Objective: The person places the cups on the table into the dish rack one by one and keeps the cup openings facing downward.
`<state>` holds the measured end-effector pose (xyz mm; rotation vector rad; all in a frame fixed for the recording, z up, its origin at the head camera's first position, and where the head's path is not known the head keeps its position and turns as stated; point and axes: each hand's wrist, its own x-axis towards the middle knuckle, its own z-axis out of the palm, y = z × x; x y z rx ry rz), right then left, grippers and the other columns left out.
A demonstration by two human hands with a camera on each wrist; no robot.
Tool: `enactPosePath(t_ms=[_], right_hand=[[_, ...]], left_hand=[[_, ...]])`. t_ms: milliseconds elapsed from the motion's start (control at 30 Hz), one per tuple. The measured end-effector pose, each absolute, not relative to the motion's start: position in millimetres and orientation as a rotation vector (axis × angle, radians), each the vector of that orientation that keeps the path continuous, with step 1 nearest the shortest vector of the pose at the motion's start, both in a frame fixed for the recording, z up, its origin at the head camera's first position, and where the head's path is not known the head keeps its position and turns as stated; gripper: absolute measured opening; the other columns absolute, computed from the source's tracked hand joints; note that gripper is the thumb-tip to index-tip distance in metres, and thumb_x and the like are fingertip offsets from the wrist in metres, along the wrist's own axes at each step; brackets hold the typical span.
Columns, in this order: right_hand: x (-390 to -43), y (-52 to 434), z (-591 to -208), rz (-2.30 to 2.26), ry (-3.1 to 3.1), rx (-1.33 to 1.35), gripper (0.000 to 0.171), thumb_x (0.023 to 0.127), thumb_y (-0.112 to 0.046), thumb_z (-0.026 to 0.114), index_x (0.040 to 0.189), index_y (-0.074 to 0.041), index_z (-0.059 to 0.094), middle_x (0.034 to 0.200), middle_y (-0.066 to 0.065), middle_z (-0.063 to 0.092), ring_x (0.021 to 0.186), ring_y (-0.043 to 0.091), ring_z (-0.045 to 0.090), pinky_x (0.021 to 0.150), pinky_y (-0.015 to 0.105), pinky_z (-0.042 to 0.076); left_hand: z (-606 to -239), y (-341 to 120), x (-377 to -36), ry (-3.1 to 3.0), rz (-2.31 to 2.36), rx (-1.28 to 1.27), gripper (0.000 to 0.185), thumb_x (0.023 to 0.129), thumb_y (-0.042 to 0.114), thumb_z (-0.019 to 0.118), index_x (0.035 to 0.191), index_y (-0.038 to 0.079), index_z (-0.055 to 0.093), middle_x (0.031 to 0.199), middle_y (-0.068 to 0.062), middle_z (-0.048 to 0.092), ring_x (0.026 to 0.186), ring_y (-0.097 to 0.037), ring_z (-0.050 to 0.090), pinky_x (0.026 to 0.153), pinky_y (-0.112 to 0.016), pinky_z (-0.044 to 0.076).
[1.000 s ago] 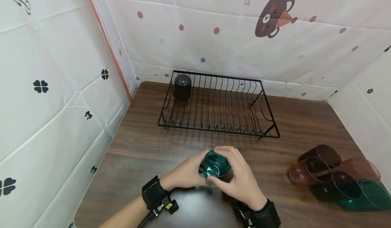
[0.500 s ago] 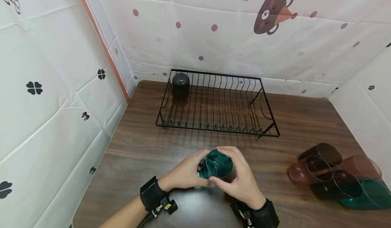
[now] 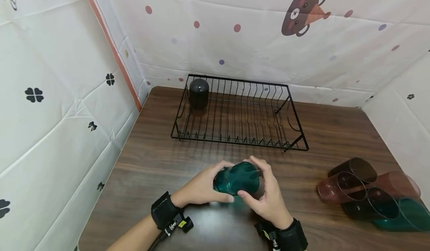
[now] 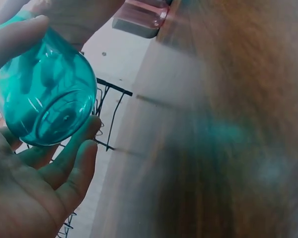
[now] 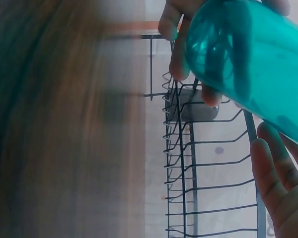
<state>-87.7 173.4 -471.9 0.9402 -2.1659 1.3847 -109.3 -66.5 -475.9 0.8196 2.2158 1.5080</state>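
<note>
Teal cup (image 3: 236, 178) held tipped on its side above the brown counter (image 3: 151, 161), in front of the black wire rack (image 3: 236, 112). Left hand (image 3: 201, 187) and right hand (image 3: 267, 195) both with fingers curled round it. More cups (image 3: 366, 195) lying off to the right.

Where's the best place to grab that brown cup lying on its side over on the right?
Probably around the middle of the brown cup, coming down from above. It lies on its side on the table with its mouth toward the person, and other cups crowd its right and near sides, so the rounded top wall is the freest part.
</note>
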Motion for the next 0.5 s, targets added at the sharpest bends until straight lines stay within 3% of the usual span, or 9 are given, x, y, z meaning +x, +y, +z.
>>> enactPosePath(t_ms=[167, 367, 500], right_hand=[[-88.3, 175.5, -471.8, 1.379, -2.175, 0.931, 0.082, 0.091, -0.040, 0.076, 0.148, 0.008, 0.039, 0.134, 0.019, 0.057, 0.116, 0.024, 0.058, 0.092, 0.028, 0.046], [-89.2, 176.6, -471.2, 1.366, -2.202, 0.938, 0.078, 0.089, -0.033, 0.077, 0.149, 0.002, 0.041, 0.133, 0.018, 0.057, 0.115, 0.024, 0.058, 0.093, 0.028, 0.047], [-88.9, 177.8, -470.2, 1.339, -2.269, 0.919, 0.078, 0.085, -0.023, 0.077, 0.152, -0.004, 0.041, 0.135, 0.016, 0.055, 0.110, 0.023, 0.057, 0.087, 0.031, 0.048]], left_hand=[[-475.3, -68.1, -111.3, 2.193, 1.538, 0.845, 0.076, 0.085, 0.042, 0.082, 0.148, 0.041, 0.041, 0.139, 0.008, 0.057, 0.118, -0.011, 0.059, 0.096, -0.033, 0.052], [-474.6, -70.1, -114.1, 2.187, 1.579, 0.830, 0.075, 0.084, 0.034, 0.084, 0.146, 0.044, 0.043, 0.140, 0.012, 0.055, 0.118, -0.010, 0.059, 0.095, -0.032, 0.052], [-472.8, -74.0, -117.2, 2.208, 1.603, 0.852, 0.075, 0.084, 0.034, 0.084, 0.149, 0.033, 0.045, 0.142, 0.008, 0.054, 0.119, -0.014, 0.058, 0.093, -0.033, 0.054]])
